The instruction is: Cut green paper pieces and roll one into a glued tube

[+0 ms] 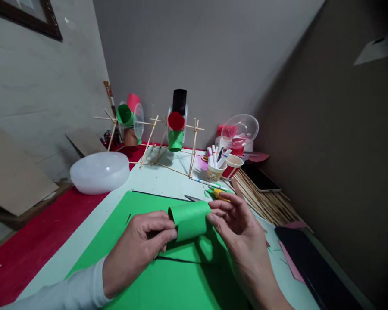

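A green paper tube [191, 220] is held level between my hands, above a large green sheet [177, 284]. My left hand [142, 245] pinches its left end, thumb in front and fingers at the open rim. At the right end, my right hand [237, 234] grips the tube's edge between thumb and fingers. Just behind the tube lie scissors with yellow handles [220, 193], their blades partly hidden by the tube. Thin dark strips lie on the green sheet, one of them a black strip [187, 260] below the tube.
Two stick frames carry coloured paper tubes, including a black tube [179, 101]. A white plastic bowl [99, 174] stands left. Right are a cup of markers [216, 172], a red-and-white cup [233, 165], wooden sticks [261, 200], a phone [261, 177] and black sheets [313, 262].
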Tool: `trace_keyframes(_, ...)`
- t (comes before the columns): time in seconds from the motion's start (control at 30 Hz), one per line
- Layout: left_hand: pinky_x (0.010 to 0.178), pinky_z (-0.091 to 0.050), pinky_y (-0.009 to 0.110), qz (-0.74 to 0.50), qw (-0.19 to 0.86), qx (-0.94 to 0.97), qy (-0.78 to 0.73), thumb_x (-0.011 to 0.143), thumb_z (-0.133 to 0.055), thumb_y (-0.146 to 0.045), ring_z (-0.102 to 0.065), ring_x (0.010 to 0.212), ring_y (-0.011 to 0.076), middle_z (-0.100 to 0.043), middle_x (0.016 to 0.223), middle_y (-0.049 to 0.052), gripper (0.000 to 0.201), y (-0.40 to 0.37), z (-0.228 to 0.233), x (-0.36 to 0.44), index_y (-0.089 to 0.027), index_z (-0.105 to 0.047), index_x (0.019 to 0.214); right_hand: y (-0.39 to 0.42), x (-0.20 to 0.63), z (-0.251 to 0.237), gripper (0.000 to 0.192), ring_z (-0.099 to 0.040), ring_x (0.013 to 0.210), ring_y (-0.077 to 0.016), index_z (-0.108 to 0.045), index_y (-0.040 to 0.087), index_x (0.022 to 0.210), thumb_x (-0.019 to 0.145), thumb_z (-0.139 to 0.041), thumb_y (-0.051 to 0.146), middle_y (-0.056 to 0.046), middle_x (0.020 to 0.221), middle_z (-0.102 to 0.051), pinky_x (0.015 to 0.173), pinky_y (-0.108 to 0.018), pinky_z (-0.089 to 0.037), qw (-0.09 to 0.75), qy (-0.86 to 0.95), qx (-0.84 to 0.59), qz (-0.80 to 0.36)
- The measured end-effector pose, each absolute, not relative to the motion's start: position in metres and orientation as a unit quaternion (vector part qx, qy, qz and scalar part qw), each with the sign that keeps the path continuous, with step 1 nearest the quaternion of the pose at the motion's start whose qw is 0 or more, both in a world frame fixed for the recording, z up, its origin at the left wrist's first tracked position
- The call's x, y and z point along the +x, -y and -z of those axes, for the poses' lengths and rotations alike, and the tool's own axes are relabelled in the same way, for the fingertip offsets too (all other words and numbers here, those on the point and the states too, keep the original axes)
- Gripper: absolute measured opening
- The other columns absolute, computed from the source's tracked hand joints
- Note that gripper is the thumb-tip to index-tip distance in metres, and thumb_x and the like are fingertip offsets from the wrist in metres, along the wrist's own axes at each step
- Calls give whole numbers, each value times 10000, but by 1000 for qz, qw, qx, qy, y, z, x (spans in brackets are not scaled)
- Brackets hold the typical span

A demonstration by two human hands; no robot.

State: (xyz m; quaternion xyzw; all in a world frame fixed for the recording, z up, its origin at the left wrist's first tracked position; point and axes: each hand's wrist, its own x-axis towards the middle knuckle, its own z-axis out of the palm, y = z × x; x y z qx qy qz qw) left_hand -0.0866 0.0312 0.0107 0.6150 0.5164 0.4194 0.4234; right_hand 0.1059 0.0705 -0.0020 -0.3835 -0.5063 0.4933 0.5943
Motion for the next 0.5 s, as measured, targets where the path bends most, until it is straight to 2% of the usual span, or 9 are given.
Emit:
trace_keyframes(0.17, 588, -453, 238, -410, 437, 628, -496, 926, -461, -413, -536, 528, 103, -565, 620, 3, 411, -23, -15, -87, -174, -583, 614, -70, 105, 3, 423, -654, 767, -107, -583, 244, 1072, 720, -815, 279, -16, 924, -689, 674, -191, -544, 611, 505, -363, -490)
trace_keyframes(0.23, 521, -445, 233, -433, 474, 577, -505, 868, -560, -469, -531, 494, 107, -572, 590, -14, 333, -22, -13, -85, -177, -602, 714, -68, 104, 3, 418, -653, 776, -105, -581, 246, 1083, 732, -807, 262, -13, 929, -685, 682, -185, -542, 612, 509, -358, -488)
trace_keyframes(0.3, 401, -371, 211, -453, 492, 520, -532, 773, -666, -475, -478, 402, 100, -558, 510, -38, 307, -24, -10, -82, -176, -597, 772, -65, 103, 4, 413, -655, 798, -106, -578, 246, 1096, 747, -799, 254, -16, 939, -680, 698, -182, -542, 613, 516, -352, -484)
trace_keyframes(0.4, 349, -289, 185, -464, 475, 493, -563, 756, -665, -427, -396, 300, 67, -542, 405, -37, 305, -29, -6, -79, -170, -554, 635, -61, 101, 2, 411, -654, 827, -110, -570, 251, 1112, 763, -787, 251, -18, 945, -675, 709, -179, -545, 612, 526, -339, -484)
trace_keyframes(0.5, 350, -304, 178, -470, 474, 496, -556, 780, -637, -403, -422, 291, 66, -561, 396, -20, 347, -31, -7, -80, -171, -531, 544, -61, 101, -1, 386, -658, 838, -114, -572, 254, 1102, 775, -777, 276, -19, 966, -673, 721, -188, -552, 597, 534, -335, -497)
